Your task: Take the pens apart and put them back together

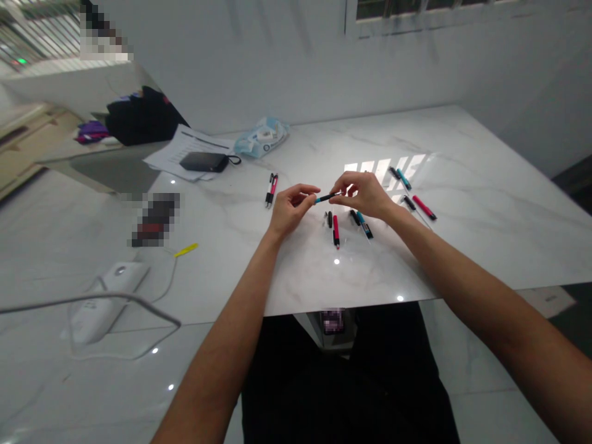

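Note:
Above the table, my left hand (292, 213) pinches the blue end of a slim blue-and-black pen (325, 198). At the pen's other end, my right hand (359, 192) has its thumb and fingertips closed around the dark tip; the small part between them is too fine to make out. Just below the hands lie a red pen barrel (336, 229), a short black pen part (330, 219) and a blue-and-black pen barrel (365, 226). Right of my right hand are another red barrel (424, 208), a black part (409, 203) and a blue barrel (404, 179).
Two pens (271, 190) lie side by side left of my left hand. Farther back are a blue wipes packet (262, 137), papers (185, 139) and a black pouch-like device (203, 161). A white power strip (108, 302) with cables sits at the left. The table's front edge (351, 306) borders my lap.

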